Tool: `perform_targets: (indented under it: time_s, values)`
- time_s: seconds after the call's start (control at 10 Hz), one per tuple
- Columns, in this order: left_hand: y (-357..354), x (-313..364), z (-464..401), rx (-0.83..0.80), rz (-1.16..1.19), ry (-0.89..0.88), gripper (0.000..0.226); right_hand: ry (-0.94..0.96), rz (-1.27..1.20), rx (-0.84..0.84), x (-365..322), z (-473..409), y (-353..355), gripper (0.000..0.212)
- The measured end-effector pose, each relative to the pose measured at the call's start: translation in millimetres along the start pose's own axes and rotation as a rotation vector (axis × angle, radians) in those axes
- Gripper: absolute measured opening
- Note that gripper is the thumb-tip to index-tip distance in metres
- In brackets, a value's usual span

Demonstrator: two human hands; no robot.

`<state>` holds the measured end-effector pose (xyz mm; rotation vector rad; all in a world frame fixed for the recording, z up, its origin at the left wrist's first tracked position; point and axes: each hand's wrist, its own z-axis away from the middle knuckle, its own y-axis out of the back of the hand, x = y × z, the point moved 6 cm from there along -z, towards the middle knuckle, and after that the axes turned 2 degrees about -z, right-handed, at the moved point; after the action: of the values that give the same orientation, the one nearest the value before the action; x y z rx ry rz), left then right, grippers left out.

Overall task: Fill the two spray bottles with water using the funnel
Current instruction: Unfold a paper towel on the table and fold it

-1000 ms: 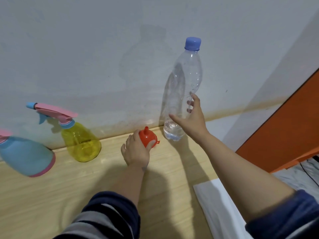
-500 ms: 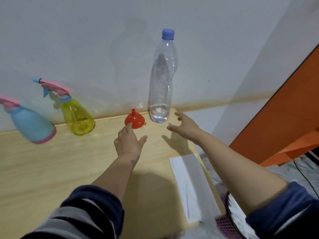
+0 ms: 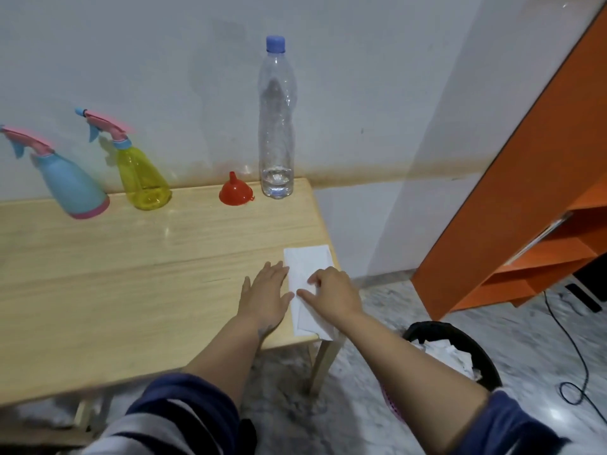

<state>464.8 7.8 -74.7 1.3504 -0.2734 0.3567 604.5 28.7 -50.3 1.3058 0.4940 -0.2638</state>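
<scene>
Along the wall on the wooden table stand a blue spray bottle and a yellow spray bottle, both with pink trigger heads on. A red funnel sits mouth-down to their right. Beside it stands a tall clear water bottle with a blue cap and a little water at the bottom. My left hand lies flat on the table near its right front corner, holding nothing. My right hand rests with bent fingers on a folded white paper towel.
The table ends just right of the paper towel. Below it on the marble floor is a black waste bin with crumpled paper. An orange shelf unit stands at the right, with a black cable on the floor.
Both hands let go of the funnel and the water bottle and pulled back to the table's front right corner. The right hand now rests on the paper towel. The view has moved back.
</scene>
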Motion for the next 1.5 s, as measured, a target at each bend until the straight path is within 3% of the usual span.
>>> perform_targets:
  time_s: [0.2,0.5,0.9,1.1,1.5]
  values:
    - [-11.1,2.0,7.5,-0.042,-0.076,0.024,0.059,-0.024,0.014,0.103,-1.6,5.1,-6.1,0.019]
    - [-7.0,7.1,6.2,-0.097,-0.090,0.047,0.059,-0.139,-0.234,0.099,3.8,-1.6,19.4,0.018]
    - [-8.2,7.8,5.3,-0.125,-0.095,0.057,0.059,-0.301,-0.214,0.116,38.1,1.4,12.3,0.038]
    - [-8.6,7.7,5.6,-0.124,-0.106,0.051,0.059,-0.378,-0.261,0.193,44.0,-0.4,13.6,0.012]
    - [-6.8,8.6,6.0,-0.141,-0.116,0.042,0.059,-0.222,-0.522,0.281,25.5,-7.8,44.1,0.014]
